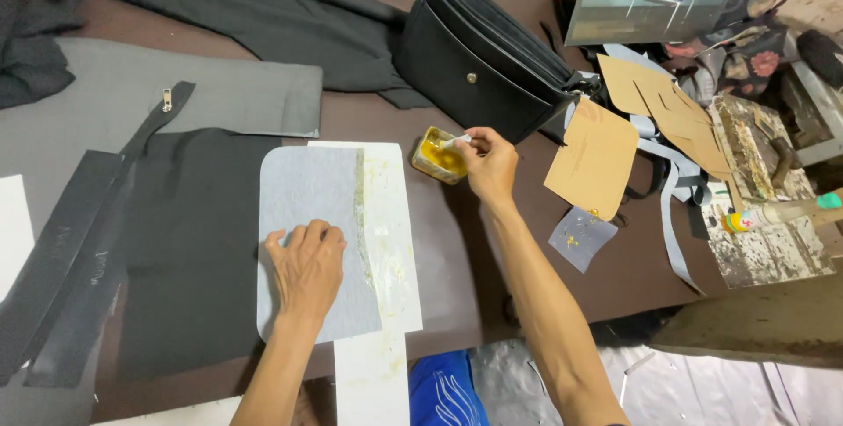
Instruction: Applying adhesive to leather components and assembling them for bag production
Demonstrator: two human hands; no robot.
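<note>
My left hand [306,265] lies flat, fingers spread, on a grey rounded panel [308,193] that rests on a white glue-stained sheet [389,215]. A strip of glue runs down the panel's right edge. My right hand [488,165] pinches a small white brush [456,141] whose tip dips into a small tub of yellow glue [437,155], just right of the sheet.
A black handbag [479,61] stands behind the tub. Brown card patterns [594,158] and grey straps lie to the right, with a small grey patch [580,238]. Black leather pieces [189,233] and a zip strip [162,110] lie left. A stained board [766,206] holds tools.
</note>
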